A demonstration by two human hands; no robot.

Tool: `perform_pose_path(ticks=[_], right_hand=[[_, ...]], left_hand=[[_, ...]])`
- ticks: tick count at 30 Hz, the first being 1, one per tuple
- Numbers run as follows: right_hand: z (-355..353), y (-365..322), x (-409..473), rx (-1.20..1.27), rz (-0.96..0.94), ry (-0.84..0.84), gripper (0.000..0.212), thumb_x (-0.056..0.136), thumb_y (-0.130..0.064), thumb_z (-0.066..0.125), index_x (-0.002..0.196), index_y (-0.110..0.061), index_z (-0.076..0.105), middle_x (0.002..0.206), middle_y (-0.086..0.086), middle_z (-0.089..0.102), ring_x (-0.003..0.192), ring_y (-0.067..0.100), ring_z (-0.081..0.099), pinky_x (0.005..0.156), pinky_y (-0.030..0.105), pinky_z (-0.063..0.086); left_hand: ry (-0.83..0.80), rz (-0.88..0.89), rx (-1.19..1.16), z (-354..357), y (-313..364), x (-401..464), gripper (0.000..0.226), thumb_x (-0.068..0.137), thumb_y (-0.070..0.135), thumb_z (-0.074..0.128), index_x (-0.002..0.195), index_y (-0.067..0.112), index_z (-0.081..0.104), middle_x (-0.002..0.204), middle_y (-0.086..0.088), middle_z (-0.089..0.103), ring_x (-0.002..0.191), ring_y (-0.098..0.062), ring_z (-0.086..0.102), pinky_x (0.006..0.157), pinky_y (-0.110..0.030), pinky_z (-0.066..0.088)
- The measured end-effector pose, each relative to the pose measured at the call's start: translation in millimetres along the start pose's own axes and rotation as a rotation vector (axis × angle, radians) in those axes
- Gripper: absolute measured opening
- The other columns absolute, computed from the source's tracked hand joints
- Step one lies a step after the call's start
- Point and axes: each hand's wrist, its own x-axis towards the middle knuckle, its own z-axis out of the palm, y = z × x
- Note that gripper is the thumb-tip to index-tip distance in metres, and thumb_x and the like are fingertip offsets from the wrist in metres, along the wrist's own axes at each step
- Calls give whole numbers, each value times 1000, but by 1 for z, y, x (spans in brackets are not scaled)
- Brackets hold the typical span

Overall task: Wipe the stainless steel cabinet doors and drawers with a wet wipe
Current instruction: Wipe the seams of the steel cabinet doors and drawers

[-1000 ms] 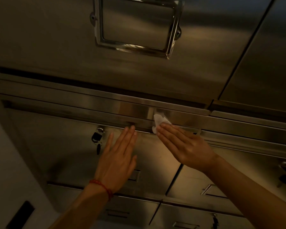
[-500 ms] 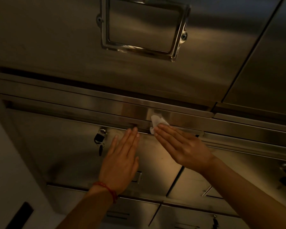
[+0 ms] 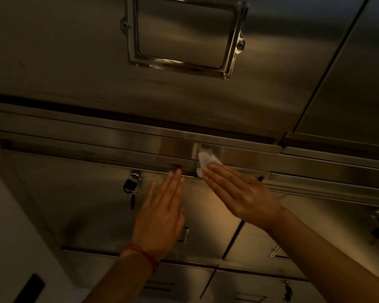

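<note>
We see the right hand (image 3: 241, 193) flat, fingers straight, pressing the wet wipe (image 3: 206, 160) against the steel rail (image 3: 118, 145) above the drawer front (image 3: 85, 204); left hand (image 3: 160, 217) released, laid flat on that drawer at the wipe's 7 o'clock; keys (image 3: 130, 186) hang at the left hand's 10 o'clock.

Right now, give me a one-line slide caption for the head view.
Right hand presses a wet wipe along the stainless steel ledge while left hand rests flat on the cabinet door.
</note>
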Motion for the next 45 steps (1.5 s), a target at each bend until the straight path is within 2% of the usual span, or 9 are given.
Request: perform_pose_path(ticks=[5, 9, 15, 19, 24, 34, 38, 45], right_hand=[[-5, 3, -11, -20, 4, -20, 34, 89, 2, 46, 118, -2, 61, 123, 18, 59, 118, 28, 54, 98, 38, 45], [-3, 3, -3, -1, -24, -9, 31, 94, 0, 42, 117, -2, 63, 121, 17, 60, 116, 27, 56, 98, 36, 45], [-13, 18, -35, 7, -13, -67, 38, 82, 5, 58, 120, 1, 59, 124, 20, 57, 118, 29, 54, 95, 40, 48], [-22, 27, -49, -7, -18, -121, 38, 84, 4, 45, 120, 2, 55, 123, 21, 58, 116, 31, 55, 95, 42, 46], [-21, 25, -47, -8, -26, -102, 33, 86, 2, 49, 118, 2, 60, 122, 20, 59, 114, 30, 57, 92, 41, 50], [-26, 27, -52, -22, -13, -115, 35, 86, 2, 43, 117, 1, 59, 120, 20, 60, 112, 30, 58, 93, 42, 48], [-25, 26, -49, -18, -27, -125, 35, 86, 2, 45, 119, 1, 58, 122, 20, 59, 114, 30, 57, 93, 41, 49], [-23, 23, -47, -9, -12, -133, 36, 84, 2, 48, 119, 1, 58, 122, 20, 59, 114, 30, 56, 91, 41, 50]], left_hand=[[9, 6, 2, 0, -1, -1, 55, 83, 24, 36, 128, -3, 51, 136, -19, 47, 126, -32, 40, 110, -38, 7], [23, -14, -32, 0, 3, 0, 54, 83, 23, 36, 128, -4, 51, 135, -21, 48, 125, -35, 43, 109, -39, 7], [34, 2, -23, 0, 2, 0, 54, 84, 23, 36, 128, -5, 51, 135, -21, 48, 125, -36, 42, 109, -39, 9], [30, 7, -17, 2, 2, 0, 54, 84, 23, 36, 129, -4, 50, 136, -21, 46, 126, -34, 40, 109, -38, 9], [34, -5, -20, 3, 3, 0, 55, 85, 24, 35, 130, -4, 48, 138, -20, 45, 128, -34, 38, 110, -37, 8], [24, 5, -15, -1, 3, 0, 55, 84, 24, 35, 129, -4, 50, 137, -20, 46, 127, -34, 41, 110, -36, 9], [17, -6, -20, -2, 4, 0, 56, 84, 25, 35, 130, -4, 50, 138, -19, 45, 129, -32, 34, 110, -34, 8], [20, -13, -27, 0, 4, -1, 57, 83, 25, 35, 130, -5, 50, 138, -21, 45, 128, -33, 36, 110, -34, 7]])
